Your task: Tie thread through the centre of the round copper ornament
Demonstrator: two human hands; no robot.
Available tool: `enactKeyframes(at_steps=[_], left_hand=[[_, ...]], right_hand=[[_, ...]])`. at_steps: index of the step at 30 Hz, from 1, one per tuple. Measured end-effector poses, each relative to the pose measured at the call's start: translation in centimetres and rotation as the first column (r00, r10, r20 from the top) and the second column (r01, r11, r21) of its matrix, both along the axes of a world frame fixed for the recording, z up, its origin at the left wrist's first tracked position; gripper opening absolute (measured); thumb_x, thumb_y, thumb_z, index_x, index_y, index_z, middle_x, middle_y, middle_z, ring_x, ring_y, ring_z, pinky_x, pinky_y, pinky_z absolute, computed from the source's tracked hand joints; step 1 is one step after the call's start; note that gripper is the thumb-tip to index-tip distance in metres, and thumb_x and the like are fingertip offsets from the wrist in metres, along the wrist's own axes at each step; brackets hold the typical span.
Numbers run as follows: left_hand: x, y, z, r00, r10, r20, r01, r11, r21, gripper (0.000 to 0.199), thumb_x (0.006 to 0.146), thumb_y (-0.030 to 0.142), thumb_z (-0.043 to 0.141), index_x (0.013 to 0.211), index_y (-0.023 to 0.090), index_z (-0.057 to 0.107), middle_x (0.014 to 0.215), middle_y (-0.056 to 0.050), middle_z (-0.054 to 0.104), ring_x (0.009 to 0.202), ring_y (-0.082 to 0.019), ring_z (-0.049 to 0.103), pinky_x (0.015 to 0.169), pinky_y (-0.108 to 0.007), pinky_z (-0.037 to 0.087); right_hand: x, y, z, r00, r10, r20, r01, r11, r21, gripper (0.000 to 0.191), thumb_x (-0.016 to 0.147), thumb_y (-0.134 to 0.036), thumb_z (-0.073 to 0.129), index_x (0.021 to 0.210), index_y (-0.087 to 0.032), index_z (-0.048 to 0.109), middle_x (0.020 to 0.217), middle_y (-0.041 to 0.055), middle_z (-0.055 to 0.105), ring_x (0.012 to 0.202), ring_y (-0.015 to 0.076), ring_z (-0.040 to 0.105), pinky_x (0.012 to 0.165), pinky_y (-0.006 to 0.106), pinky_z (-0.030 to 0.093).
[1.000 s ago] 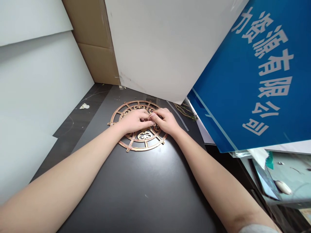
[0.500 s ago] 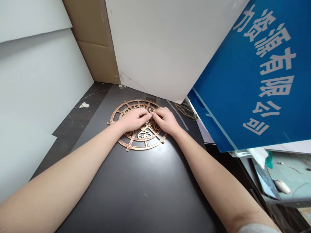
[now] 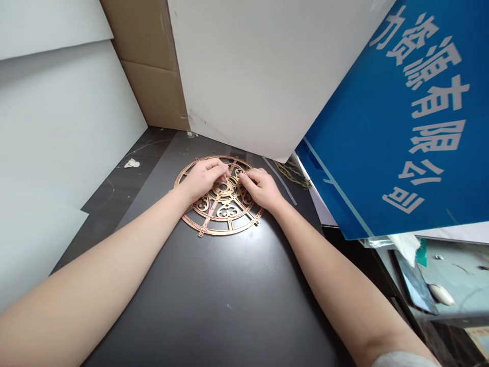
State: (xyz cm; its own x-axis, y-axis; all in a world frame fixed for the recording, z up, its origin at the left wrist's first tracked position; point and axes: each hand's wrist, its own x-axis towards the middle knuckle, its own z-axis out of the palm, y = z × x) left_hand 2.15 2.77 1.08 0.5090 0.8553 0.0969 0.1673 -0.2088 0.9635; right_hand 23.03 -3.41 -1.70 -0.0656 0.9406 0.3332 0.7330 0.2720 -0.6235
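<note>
Dark table: flat gold wheel is carried.
Left hand: curled near wheel's middle; grip can't be told.
Right hand: curled over wheel's side; grip can't be told.

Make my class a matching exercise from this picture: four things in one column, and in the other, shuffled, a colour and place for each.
1. Openwork disc
2. Signboard
3. Cardboard
4. Small oval object

A. Plain brown, at the upper left
B. White, at the lower right
C. Copper-gold, flat on the dark tabletop
D. Blue with white characters, at the right

Pairs: 1-C, 2-D, 3-A, 4-B
</note>
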Motion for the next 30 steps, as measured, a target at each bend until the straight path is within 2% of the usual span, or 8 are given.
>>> enactKeyframes(at_steps=[4,11,20,24,27,30], left_hand=[[-0.2,0.6,-0.3,0.994,0.042,0.104,-0.032,0.995,-0.092,0.043,0.081,0.049,0.064,0.091,0.007,0.063,0.093,-0.008,0.066,0.078,-0.005,0.059,0.073,-0.017,0.049],[-0.5,1.3,-0.6,0.952,0.068,0.297,-0.01,0.982,-0.191,0.042,0.077,0.044,0.067,0.093,0.007,0.055,0.108,-0.011,0.067,0.081,-0.005,0.059,0.077,-0.02,0.052],[0.0,1.4,-1.1,0.964,0.039,0.262,-0.009,0.993,-0.114,0.046,0.085,0.048,0.068,0.102,0.009,0.051,0.104,-0.01,0.068,0.076,-0.005,0.062,0.07,-0.017,0.052],[0.1,1.1,-1.1,0.969,0.025,0.246,-0.001,0.995,-0.095,0.047,0.086,0.046,0.069,0.113,0.01,0.054,0.101,-0.01,0.069,0.075,-0.005,0.063,0.07,-0.016,0.054],[0.1,0.9,-1.1,0.98,0.045,0.192,-0.03,0.996,-0.082,0.045,0.089,0.043,0.066,0.118,0.01,0.057,0.097,-0.009,0.068,0.073,-0.003,0.06,0.068,-0.014,0.052],[0.2,0.7,-1.1,0.995,0.027,0.097,-0.025,0.999,-0.021,0.044,0.092,0.048,0.063,0.112,0.009,0.06,0.086,-0.005,0.063,0.069,-0.002,0.056,0.065,-0.013,0.047]], right_hand=[[0.1,0.0,0.0,1.0,0.001,0.002,-0.001,1.0,-0.002,0.066,0.102,-0.071,0.037,0.078,-0.015,0.063,0.086,0.0045,0.066,0.088,0.0109,0.052,0.092,0.03,0.038],[0.1,0.0,0.0,1.0,0.005,0.005,-0.005,1.0,-0.002,0.064,0.102,-0.07,0.037,0.086,-0.017,0.07,0.093,0.0045,0.069,0.093,0.0119,0.055,0.096,0.031,0.039],[0.1,-0.1,0.1,0.999,0.02,-0.029,-0.02,1.0,0.008,0.069,0.102,-0.072,0.033,0.09,-0.016,0.071,0.095,0.0043,0.07,0.092,0.011,0.055,0.096,0.03,0.038],[0.1,-0.1,-0.1,0.998,0.03,-0.052,-0.029,0.999,0.026,0.065,0.103,-0.07,0.035,0.094,-0.017,0.072,0.098,0.0031,0.07,0.093,0.0099,0.055,0.095,0.029,0.037],[-0.1,-0.3,-0.1,0.999,0.023,-0.032,-0.02,0.995,0.098,0.06,0.104,-0.066,0.039,0.098,-0.018,0.074,0.101,0.0039,0.07,0.097,0.0105,0.055,0.097,0.03,0.037],[-0.5,-0.7,0.1,0.999,0.021,0.026,-0.025,0.984,0.176,0.055,0.104,-0.062,0.04,0.102,-0.019,0.075,0.107,0.0049,0.07,0.102,0.0116,0.055,0.1,0.031,0.037]])
